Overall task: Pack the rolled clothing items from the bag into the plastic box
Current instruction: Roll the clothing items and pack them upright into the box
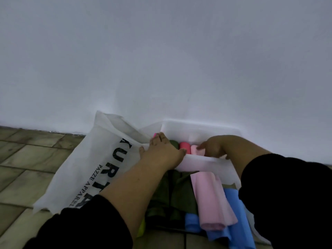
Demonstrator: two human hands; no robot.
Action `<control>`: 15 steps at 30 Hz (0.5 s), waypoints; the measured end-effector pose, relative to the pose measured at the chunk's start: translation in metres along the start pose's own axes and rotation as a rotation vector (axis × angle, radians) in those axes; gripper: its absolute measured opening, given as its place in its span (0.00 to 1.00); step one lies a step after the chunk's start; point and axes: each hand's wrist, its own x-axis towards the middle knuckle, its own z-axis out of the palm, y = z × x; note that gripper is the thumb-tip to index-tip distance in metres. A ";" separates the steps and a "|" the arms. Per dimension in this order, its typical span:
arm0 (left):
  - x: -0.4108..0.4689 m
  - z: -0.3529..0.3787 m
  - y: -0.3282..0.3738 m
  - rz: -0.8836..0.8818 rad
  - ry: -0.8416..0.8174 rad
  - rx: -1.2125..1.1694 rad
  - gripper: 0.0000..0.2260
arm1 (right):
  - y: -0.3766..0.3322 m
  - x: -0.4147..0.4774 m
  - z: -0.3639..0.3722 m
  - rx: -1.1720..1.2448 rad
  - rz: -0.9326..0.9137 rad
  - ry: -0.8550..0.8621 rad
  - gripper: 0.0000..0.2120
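Observation:
A frosted plastic box stands against the white wall. Inside it stand a dark green roll, a red roll and a light pink roll. My left hand lies with spread fingers over the box's near left corner and the green roll, its thumb on the front rim. My right hand reaches into the box from the right, its index finger on the light pink roll. The box's front wall hides its other fingers. The white lettered bag lies to the left of the box.
In front of the box lie olive green clothes, a larger pink roll, blue cloth and a yellow-green piece. Tiled floor extends to the left. Black sleeves cover both of my forearms.

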 end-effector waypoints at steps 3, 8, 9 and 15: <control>-0.010 -0.003 -0.002 0.030 0.062 0.033 0.42 | -0.001 -0.033 0.002 0.389 -0.079 0.605 0.14; -0.086 0.012 -0.016 0.359 0.401 -0.039 0.30 | 0.000 -0.105 0.048 0.300 -0.102 0.641 0.12; -0.110 0.021 -0.021 0.428 0.396 -0.079 0.25 | 0.000 -0.114 0.064 0.267 -0.078 0.535 0.13; -0.197 0.087 -0.051 0.327 -0.153 0.300 0.29 | -0.015 -0.119 0.124 0.268 0.137 0.384 0.40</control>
